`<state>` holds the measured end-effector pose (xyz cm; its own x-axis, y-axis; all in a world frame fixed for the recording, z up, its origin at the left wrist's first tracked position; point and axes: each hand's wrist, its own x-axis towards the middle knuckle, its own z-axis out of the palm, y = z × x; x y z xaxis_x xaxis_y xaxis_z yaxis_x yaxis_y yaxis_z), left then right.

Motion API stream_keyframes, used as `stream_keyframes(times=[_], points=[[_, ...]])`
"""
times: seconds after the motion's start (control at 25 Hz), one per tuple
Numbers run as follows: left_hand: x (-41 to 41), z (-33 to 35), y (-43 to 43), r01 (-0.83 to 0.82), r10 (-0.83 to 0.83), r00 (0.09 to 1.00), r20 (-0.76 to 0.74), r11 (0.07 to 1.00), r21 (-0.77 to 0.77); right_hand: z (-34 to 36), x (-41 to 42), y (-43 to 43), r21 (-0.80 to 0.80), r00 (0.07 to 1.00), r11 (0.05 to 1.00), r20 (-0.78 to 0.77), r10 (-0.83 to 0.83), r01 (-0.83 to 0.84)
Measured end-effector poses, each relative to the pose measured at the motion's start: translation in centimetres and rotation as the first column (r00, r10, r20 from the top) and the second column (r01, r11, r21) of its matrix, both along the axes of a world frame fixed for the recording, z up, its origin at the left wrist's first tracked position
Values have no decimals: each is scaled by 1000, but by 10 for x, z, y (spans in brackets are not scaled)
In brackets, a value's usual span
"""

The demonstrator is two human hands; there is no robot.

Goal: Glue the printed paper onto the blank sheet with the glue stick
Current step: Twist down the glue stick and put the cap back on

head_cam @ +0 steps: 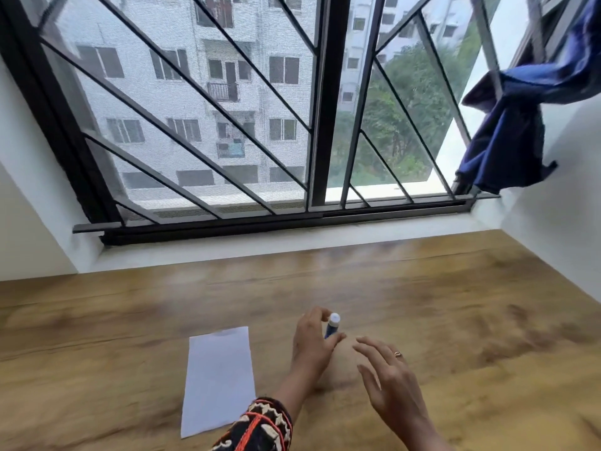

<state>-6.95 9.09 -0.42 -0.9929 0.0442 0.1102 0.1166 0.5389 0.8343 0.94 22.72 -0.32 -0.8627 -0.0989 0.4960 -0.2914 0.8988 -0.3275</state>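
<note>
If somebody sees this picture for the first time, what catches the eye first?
Probably the large window with black diagonal metal bars across the upper half, with a dark blue cloth hanging at its right end. Below, over the brown wooden table, the left hand holds a blue glue stick with a white cap, the open right hand is beside it, and a white paper sheet lies to their left.

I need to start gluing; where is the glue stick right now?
Head view, centre: the left hand holds the glue stick, just right of the white sheet.
</note>
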Motion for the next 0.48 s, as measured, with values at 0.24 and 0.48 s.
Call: stream_keyframes(times=[0.24,0.48], points=[[8,20,-3,-53,52,999,11,984,172,5,-4,0,-213,985,977,168,43,-6],[39,42,-21,24,-33,999,12,896,443,20,-20,-28,-830,755,317,553,353,459]])
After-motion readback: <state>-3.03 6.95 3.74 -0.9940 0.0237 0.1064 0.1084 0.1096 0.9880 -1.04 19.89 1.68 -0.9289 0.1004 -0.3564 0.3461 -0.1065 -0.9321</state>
